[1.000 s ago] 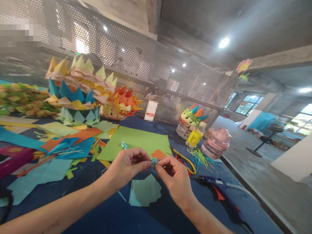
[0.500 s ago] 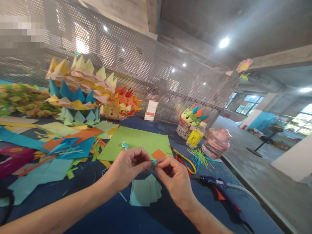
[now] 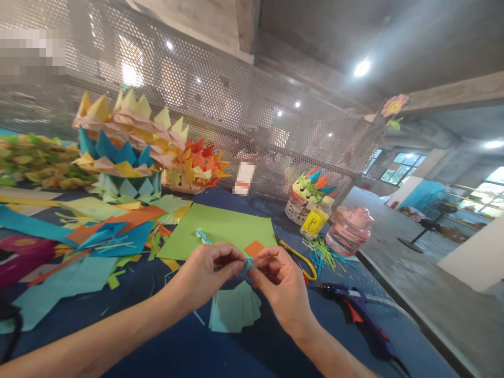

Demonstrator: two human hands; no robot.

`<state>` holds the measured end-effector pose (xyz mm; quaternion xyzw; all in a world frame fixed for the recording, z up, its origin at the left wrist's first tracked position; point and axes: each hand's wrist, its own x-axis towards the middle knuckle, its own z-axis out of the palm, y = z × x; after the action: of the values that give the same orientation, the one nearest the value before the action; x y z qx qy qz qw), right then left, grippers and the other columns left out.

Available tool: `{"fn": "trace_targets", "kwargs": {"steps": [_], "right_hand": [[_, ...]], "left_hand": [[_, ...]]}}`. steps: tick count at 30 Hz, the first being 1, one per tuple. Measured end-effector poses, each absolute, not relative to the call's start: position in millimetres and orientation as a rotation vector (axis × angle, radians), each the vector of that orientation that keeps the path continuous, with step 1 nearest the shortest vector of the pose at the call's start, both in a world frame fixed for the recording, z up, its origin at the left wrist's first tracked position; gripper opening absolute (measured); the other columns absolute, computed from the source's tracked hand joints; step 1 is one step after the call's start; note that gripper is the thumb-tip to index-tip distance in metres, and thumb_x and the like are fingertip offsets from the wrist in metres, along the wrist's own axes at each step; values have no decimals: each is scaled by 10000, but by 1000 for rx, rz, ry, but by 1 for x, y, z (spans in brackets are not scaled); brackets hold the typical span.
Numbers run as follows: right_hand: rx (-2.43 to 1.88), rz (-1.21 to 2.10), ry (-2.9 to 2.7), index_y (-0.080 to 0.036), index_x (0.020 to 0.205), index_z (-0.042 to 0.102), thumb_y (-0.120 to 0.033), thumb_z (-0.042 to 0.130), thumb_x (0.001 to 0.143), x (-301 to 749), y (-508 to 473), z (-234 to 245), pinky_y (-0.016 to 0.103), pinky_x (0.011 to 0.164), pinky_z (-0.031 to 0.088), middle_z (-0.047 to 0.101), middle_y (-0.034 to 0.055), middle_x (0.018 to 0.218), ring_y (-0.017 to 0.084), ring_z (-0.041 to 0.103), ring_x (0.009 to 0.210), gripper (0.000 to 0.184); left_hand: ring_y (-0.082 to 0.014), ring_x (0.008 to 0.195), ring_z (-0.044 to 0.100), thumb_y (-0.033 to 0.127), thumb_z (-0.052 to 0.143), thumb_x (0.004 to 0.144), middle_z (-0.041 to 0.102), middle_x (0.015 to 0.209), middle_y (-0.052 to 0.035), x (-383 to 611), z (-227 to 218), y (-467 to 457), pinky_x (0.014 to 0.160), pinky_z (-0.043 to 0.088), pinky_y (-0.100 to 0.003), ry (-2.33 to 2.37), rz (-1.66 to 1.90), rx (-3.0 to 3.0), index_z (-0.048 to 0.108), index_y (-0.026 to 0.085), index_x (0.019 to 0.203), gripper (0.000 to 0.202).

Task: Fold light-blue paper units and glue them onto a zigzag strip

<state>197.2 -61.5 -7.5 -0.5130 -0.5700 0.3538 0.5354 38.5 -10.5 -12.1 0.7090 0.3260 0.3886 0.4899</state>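
My left hand (image 3: 205, 273) and my right hand (image 3: 281, 286) meet above the dark blue table (image 3: 165, 346), fingertips pinched together on a small teal paper piece (image 3: 249, 262). Both hands are closed on it. Just below them lies a small stack of teal paper squares (image 3: 234, 310). Behind the hands a green paper sheet (image 3: 220, 231) lies flat with a small orange square (image 3: 255, 248) on its near edge.
Coloured paper scraps (image 3: 98, 231) cover the left of the table, with folded paper crowns (image 3: 126, 142) behind. A glue gun (image 3: 358, 315), yellow-handled scissors (image 3: 303, 260), a glue bottle (image 3: 315, 220), a pink jar (image 3: 348, 231) and a small basket (image 3: 303, 202) sit at the right. A perforated metal screen (image 3: 236, 115) stands behind.
Both hands have shifted slightly lower and closer together, the fingers working the small teal piece. Nothing else has moved.
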Motion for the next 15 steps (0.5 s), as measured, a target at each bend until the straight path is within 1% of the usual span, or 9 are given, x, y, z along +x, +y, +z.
{"fn": "trace_targets", "kwargs": {"steps": [2,6,10,15], "right_hand": [[-1212,878,-1350,-209,917,517,-276,703,715,197,-61,-7,239,562,482,617,-6,737,130,571,635,283],[-1226,877,-1354,-206,919,519,-290,711,705,198,-59,-6,233,544,468,616,-2,750,130,564,638,300],[-1243,854,-1367,-198,920,526,-271,725,692,200,-58,-6,213,517,410,586,-33,669,101,518,563,311],[-1236,840,-1393,-192,938,518,-242,706,711,202,-58,-5,210,522,391,564,-47,629,93,498,554,299]], "left_hand": [[-148,665,600,306,562,768,645,690,-12,38,-11,-11,632,492,-247,790,943,1716,635,169,784,157],[-138,606,582,312,569,753,615,627,5,37,-7,-13,588,483,-235,812,979,1704,625,177,737,148],[-137,597,575,310,563,750,611,626,6,37,-7,-11,581,472,-236,824,961,1723,622,178,741,145],[-140,594,568,328,554,748,589,606,6,38,-10,-9,583,459,-239,819,902,1697,608,168,765,169]]}}
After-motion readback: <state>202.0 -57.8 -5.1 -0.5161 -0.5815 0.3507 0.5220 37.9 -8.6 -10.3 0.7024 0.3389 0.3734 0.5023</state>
